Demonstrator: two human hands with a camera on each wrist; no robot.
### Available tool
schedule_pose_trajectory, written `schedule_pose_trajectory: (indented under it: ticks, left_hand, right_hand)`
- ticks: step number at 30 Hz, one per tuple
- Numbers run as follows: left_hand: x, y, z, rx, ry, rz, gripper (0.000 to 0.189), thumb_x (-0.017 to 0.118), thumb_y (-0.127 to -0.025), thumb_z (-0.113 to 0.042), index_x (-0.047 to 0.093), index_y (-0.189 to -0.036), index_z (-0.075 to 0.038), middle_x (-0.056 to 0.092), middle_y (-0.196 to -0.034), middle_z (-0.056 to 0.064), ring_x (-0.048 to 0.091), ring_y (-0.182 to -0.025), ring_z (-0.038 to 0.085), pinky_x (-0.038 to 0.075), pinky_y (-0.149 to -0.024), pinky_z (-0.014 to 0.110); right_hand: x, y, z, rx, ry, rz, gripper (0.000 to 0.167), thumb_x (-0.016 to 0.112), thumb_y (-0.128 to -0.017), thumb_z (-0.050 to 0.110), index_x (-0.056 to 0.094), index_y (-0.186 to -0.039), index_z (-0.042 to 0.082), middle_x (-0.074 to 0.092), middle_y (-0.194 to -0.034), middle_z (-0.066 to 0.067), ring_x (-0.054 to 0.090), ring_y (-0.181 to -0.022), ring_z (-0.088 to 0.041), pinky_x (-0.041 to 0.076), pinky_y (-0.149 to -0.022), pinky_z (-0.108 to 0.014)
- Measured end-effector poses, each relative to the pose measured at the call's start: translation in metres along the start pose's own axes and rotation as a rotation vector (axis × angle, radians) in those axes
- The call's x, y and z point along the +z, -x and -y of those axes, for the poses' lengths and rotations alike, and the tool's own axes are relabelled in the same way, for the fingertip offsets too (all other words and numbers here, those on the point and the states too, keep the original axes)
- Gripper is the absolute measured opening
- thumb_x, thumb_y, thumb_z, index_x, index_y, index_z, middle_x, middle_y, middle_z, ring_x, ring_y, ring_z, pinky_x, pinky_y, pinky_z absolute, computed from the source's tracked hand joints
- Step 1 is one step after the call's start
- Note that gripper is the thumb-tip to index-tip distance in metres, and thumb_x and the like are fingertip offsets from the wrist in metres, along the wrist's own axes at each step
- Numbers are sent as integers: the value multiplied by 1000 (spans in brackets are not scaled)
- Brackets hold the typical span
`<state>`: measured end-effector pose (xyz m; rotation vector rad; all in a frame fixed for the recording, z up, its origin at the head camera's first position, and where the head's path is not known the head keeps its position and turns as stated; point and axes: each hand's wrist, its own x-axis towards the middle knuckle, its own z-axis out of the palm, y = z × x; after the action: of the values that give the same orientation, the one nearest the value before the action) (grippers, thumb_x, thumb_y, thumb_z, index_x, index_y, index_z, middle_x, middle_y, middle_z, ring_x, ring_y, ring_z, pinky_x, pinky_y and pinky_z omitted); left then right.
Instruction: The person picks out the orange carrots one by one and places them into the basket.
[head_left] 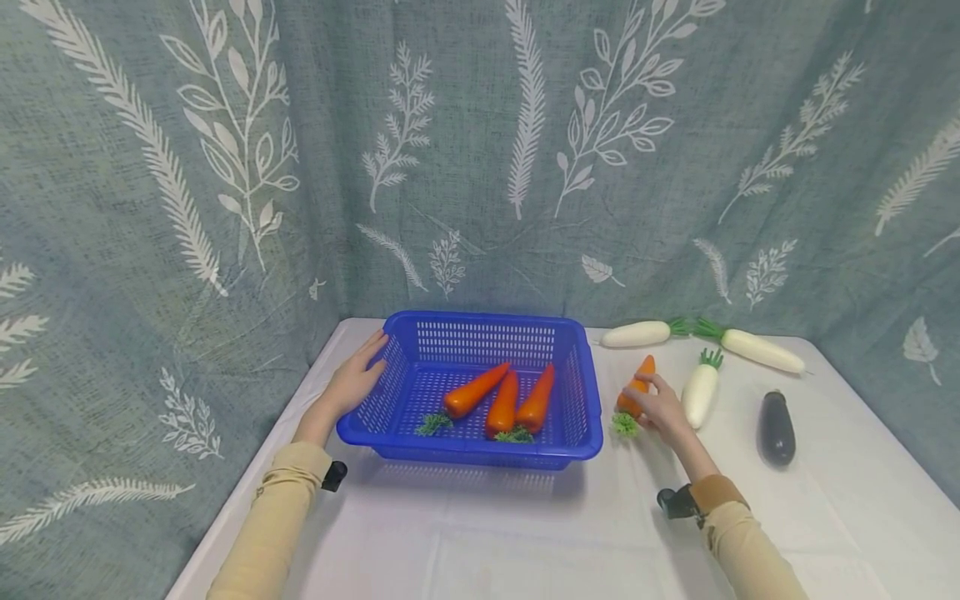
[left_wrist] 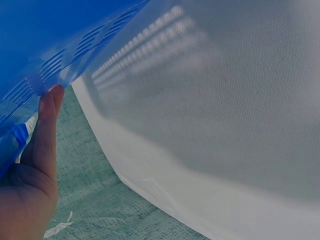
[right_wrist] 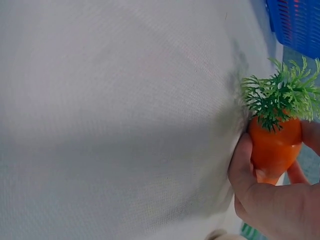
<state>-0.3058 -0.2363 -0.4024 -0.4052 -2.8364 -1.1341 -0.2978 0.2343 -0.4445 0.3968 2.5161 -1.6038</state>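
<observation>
A blue plastic basket (head_left: pixel 480 452) with slotted walls holds a group of three orange carrots (head_left: pixel 504 404) with green tops. At its left side, my left hand (head_left: pixel 352 385) touches the wall near the rim; in the left wrist view its visible fingers (left_wrist: pixel 47 125) lie fairly straight against the blue plastic, with the thumb hidden. To the right of the basket, my right hand (head_left: pixel 660 408) grips another carrot (head_left: pixel 641 387). In the right wrist view, thumb and fingers close around this carrot's (right_wrist: pixel 275 142) thick end, just below its leafy top (right_wrist: pixel 280 92).
Two white radishes, one to the left (head_left: pixel 636 334) and one to the right (head_left: pixel 763 350), lie along the back of the white-covered table (head_left: pixel 480 542). Another white radish (head_left: pixel 701 393) lies beside my right hand, with a dark eggplant (head_left: pixel 777 429) farther right. A patterned curtain (head_left: pixel 480 167) hangs behind.
</observation>
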Motion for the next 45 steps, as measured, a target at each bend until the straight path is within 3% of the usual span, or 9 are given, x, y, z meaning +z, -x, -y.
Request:
schedule_pose_trajectory:
  ticks: [7, 17, 28, 31, 34, 37, 40, 42, 45]
  left_hand:
    - [-1, 1, -1, 5, 1, -6, 50, 37, -104, -10, 26, -149, 9, 17, -158, 24, 16, -144, 43, 15, -116, 56]
    - [0, 1, 0, 4, -2, -3, 50, 37, -104, -9, 26, -149, 9, 17, -158, 25, 16, -144, 43, 15, -116, 57]
    - [4, 0, 2, 11, 9, -3, 50, 37, -104, -8, 26, -149, 9, 16, -158, 25, 15, -144, 43, 15, -117, 56]
    - [4, 0, 2, 7, 14, -5, 50, 37, -104, -9, 26, -149, 9, 16, -158, 25, 15, -144, 43, 14, -117, 56]
    - [4, -1, 3, 10, 9, -11, 50, 37, -103, -8, 26, -149, 9, 17, -158, 25, 16, -144, 44, 15, -116, 56]
    - [4, -2, 5, 12, 7, -20, 50, 37, -103, -7, 26, -149, 9, 17, -158, 24, 17, -143, 44, 15, -117, 56]
    - [3, -2, 5, 13, 3, -23, 50, 37, -103, -7, 27, -149, 9, 18, -157, 25, 17, -143, 44, 15, -117, 56]
    - [2, -2, 5, 7, 8, -19, 50, 37, -103, -8, 26, -149, 9, 17, -158, 25, 16, -144, 44, 14, -117, 56]
    - [2, -1, 5, 1, 7, -12, 51, 37, -103, -8, 25, -149, 9, 16, -158, 25, 16, -144, 44, 14, -117, 56]
  right_hand:
    - [0, 3, 5, -9, 27, -9, 57, 54, -99, 24, 34, -147, 0, 37, -142, -28, 52, -91, -23, 49, -63, -21]
    - [0, 4, 2, 19, -58, -8, 57, 54, -99, 21, 33, -148, 0, 31, -148, -29, 50, -110, -30, 53, -73, -23]
    - [-15, 6, 1, 60, -213, 36, 62, 51, -99, 24, 26, -151, 0, 42, -135, -24, 49, -74, -8, 45, -60, -19]
    - [-19, 5, 4, 54, -265, 41, 63, 51, -100, 23, 24, -153, 1, 45, -126, -18, 42, -60, -5, 40, -54, -17]
    - [-23, 5, 8, 43, -332, 65, 63, 51, -101, 23, 22, -154, 4, 44, -123, -12, 38, -57, -2, 37, -53, -15]
    - [-28, 5, 12, 36, -374, 84, 64, 49, -102, 24, 19, -155, 5, 42, -129, -12, 44, -70, -3, 41, -63, -17]
    - [-32, 6, 16, 39, -414, 92, 65, 47, -102, 25, 16, -156, 8, 36, -143, -17, 52, -97, -13, 44, -88, -25]
    - [-34, 6, 19, 42, -444, 94, 65, 45, -102, 25, 14, -157, 9, 27, -152, -20, 46, -120, -24, 35, -108, -37]
    - [-36, 5, 21, 48, -471, 99, 65, 44, -103, 25, 12, -158, 11, 16, -158, -20, 28, -139, -34, 12, -119, -51]
